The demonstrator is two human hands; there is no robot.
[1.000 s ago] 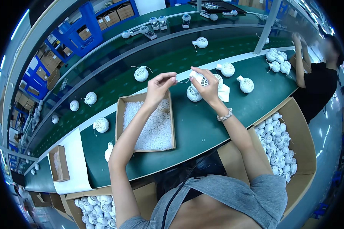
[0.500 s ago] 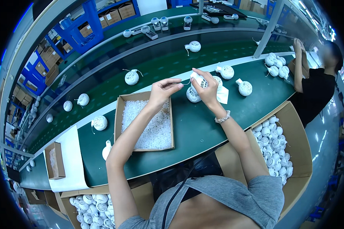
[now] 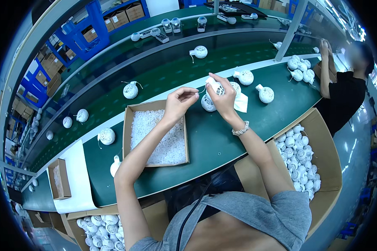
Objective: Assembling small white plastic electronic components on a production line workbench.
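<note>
A tray (image 3: pixel 187 144) of small bits (image 3: pixel 167 146) lies on the table (image 3: pixel 222 136). Right of it are several balls (image 3: pixel 265 95); left, two more, then a small box (image 3: pixel 65 178) on a sheet (image 3: pixel 80 175). Behind runs the belt (image 3: pixel 167 71), bearing balls, seemingly to its blurred left end. Nearer, a left carton (image 3: pixel 155 214) and a right carton (image 3: pixel 327 154) hold others.

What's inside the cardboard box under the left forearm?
The box holds many small whitish pieces; the left forearm hides some, and the pieces cover the bottom.

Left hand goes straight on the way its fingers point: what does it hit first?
Past the cord at its fingertips, probably the ball in the right hand, or that hand's thumb; depth is unclear.
</note>
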